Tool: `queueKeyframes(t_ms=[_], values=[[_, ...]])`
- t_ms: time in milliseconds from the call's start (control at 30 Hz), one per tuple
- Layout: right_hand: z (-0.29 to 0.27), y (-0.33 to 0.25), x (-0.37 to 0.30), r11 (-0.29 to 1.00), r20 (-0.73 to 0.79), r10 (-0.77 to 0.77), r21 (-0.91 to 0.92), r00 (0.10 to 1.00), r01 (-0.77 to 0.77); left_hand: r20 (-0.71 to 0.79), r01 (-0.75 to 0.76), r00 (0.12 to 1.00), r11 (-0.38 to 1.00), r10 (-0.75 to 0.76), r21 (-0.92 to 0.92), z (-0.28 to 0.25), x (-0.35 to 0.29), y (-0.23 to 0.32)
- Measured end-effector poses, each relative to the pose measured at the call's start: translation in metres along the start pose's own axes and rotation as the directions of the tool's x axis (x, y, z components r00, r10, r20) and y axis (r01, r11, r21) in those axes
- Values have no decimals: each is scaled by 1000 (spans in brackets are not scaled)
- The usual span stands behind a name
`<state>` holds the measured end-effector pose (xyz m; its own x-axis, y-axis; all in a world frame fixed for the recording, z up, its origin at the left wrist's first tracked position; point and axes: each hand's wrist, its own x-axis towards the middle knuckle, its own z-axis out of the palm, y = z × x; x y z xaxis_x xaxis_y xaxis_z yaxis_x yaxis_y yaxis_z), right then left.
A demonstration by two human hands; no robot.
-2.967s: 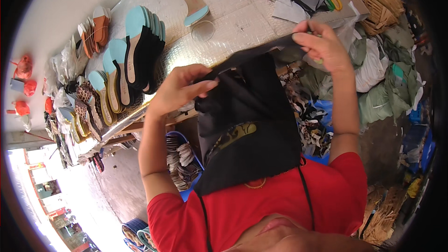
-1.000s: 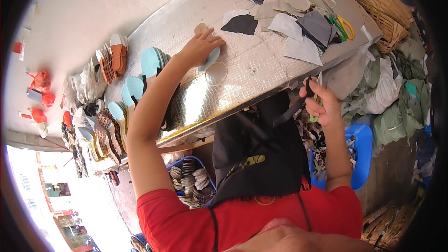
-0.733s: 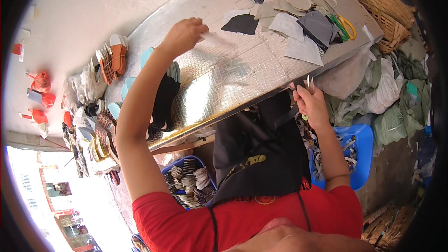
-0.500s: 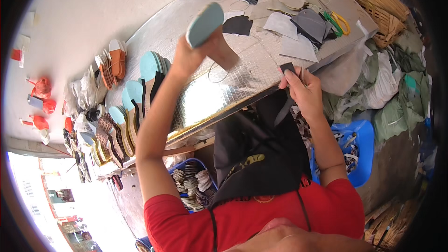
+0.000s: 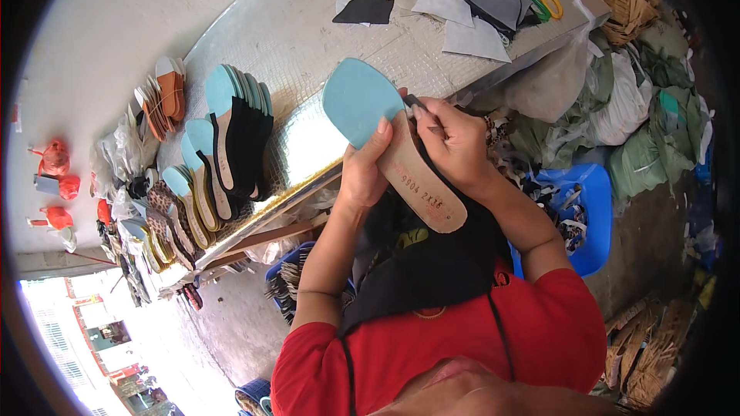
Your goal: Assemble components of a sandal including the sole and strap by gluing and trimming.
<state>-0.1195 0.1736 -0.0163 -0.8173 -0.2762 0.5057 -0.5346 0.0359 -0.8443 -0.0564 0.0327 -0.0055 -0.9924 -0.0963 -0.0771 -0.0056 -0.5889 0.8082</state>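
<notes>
A shoe insole, tan with a light blue forepart, is tilted in front of my chest, blue end up and to the left. My left hand grips its left edge around the middle, thumb on the face. My right hand is closed on a narrow black strip, pinched against the insole's right edge where blue meets tan. The strip's far end is hidden behind my fingers. Left of my hands, stacks of blue-topped insoles with black edges lie along the table's front edge.
The silvery table bears black fabric pieces, grey and white cut pieces and scissors with yellow and green handles. A blue basket stands at the right, beside heaped bags. Brown insoles lie at the left.
My left hand has brought the insole down from above the table to my chest. My right hand has moved left with the strip and now meets the insole's edge.
</notes>
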Motion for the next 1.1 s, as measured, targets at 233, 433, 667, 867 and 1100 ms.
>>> queueKeyframes(t_ms=[233,433,667,867,1100], values=[[2,-5,-7,998,30,58,-9,998,-57,-15,16,1000,998,-17,-57,-1,-8,-10],[1,-2,-7,998,65,20,-56,998,-16,-109,18,994,999,-22,-38,-2,-14,-14],[-9,9,-15,991,247,123,16,961,-131,-209,52,975,994,-73,-101,-9,-14,-8],[-5,22,-19,988,376,56,114,925,-105,-222,-7,975,995,-15,-96,-1,-10,-4],[-13,18,-15,868,528,197,299,826,-397,-194,-10,981,999,19,50,6,-15,3]])
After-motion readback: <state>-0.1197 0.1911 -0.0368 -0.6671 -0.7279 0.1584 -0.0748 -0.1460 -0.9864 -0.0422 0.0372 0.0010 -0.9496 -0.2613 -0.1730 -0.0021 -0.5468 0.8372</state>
